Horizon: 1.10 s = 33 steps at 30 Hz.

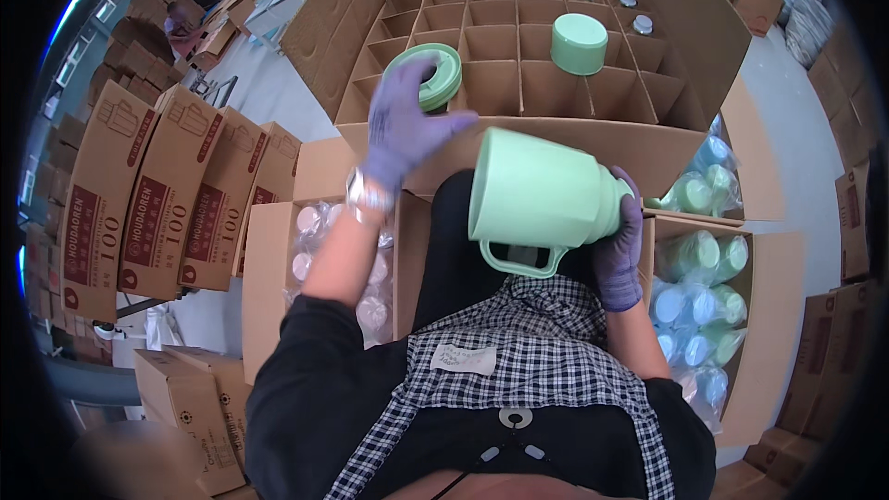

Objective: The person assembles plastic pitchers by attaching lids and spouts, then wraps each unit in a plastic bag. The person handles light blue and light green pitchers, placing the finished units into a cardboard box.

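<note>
A light green plastic mug [537, 190] with a side handle lies tilted in front of me, its wide end toward the left. My right hand [625, 255], in a purple glove, is wrapped round its narrower end. My left hand [400, 130], gloved alike, has its thumb and fingers spread and holds nothing. Its fingertips overlap a round green lid-like piece [450, 74] resting on the cardboard dividers; I cannot tell whether they touch it. Farther right, a green cup-shaped piece [580, 46] sits on the dividers of the large open carton [537, 143].
Three small clear-capped items [628, 0] stand in the carton's far right cells. An open box [270, 296] of bagged pinkish pieces is at my left. Another box [773, 315] at my right holds bagged green and blue pieces. Tall printed cartons [153, 194] lean in a row farther left.
</note>
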Motion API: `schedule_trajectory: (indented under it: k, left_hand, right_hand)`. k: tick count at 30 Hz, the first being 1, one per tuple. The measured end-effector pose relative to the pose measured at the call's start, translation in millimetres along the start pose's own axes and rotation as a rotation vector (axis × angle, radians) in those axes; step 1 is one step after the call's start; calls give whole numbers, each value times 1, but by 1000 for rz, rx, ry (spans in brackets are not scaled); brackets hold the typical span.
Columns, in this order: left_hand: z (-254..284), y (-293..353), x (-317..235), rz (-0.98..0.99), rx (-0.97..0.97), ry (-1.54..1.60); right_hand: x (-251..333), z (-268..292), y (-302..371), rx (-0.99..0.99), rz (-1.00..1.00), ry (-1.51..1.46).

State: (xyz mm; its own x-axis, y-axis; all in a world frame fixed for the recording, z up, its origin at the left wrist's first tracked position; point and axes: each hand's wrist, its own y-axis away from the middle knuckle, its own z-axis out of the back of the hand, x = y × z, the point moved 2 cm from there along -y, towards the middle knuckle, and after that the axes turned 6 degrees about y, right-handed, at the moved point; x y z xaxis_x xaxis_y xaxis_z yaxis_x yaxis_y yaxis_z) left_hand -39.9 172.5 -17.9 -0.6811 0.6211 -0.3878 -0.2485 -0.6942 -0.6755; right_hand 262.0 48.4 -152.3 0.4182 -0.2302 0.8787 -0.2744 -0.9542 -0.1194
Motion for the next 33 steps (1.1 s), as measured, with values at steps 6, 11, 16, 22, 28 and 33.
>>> schedule_trajectory:
  k: [6,11,16,22,28,33]
  left_hand:
    - [-41,-68,144,520,654,-266]
    - [-34,-45,29,484,443,808]
    - [-18,32,-76,461,365,1289]
    - [7,52,-95,463,249,1360]
    - [22,70,-113,554,142,1356]
    - [28,73,-100,385,142,1228]
  right_hand:
    - [25,23,-18,-13,39,-27]
    - [42,26,-17,-109,143,-15]
    - [57,3,-14,-21,374,265]
    - [59,-9,-3,36,500,276]
    - [69,-20,2,29,430,211]
    - [74,-22,4,103,511,322]
